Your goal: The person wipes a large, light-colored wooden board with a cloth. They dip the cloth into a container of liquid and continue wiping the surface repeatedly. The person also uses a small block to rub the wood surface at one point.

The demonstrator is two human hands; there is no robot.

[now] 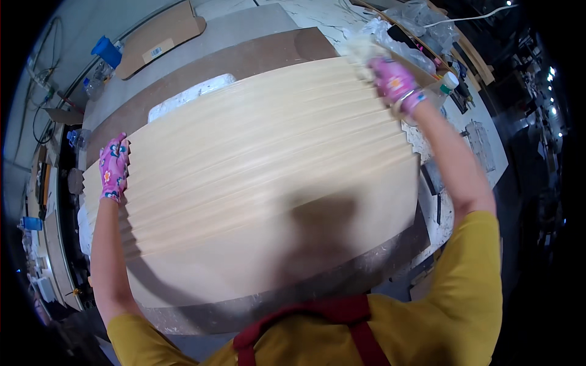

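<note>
Head view: the capped bottle (439, 89) at upper right could topple if the right hand (395, 82) swings wide; the ridged panel (256, 140) could slide if the left hand (113, 168) presses too lightly. The right grip looks closed on a blurred pale wad (362, 56); whether the left grip clamps the panel's edge, I cannot tell. The panel fills mid-frame, cream with a soft sheen, long ridges above a flat lower strip.

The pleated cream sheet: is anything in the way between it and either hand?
Beyond its pink floral glove, nothing visible separates the left hand from the left edge of the pleated cream sheet. At the far right corner, a blurred pale item in the right hand may stand between hand and sheet; contact is unclear.
</note>
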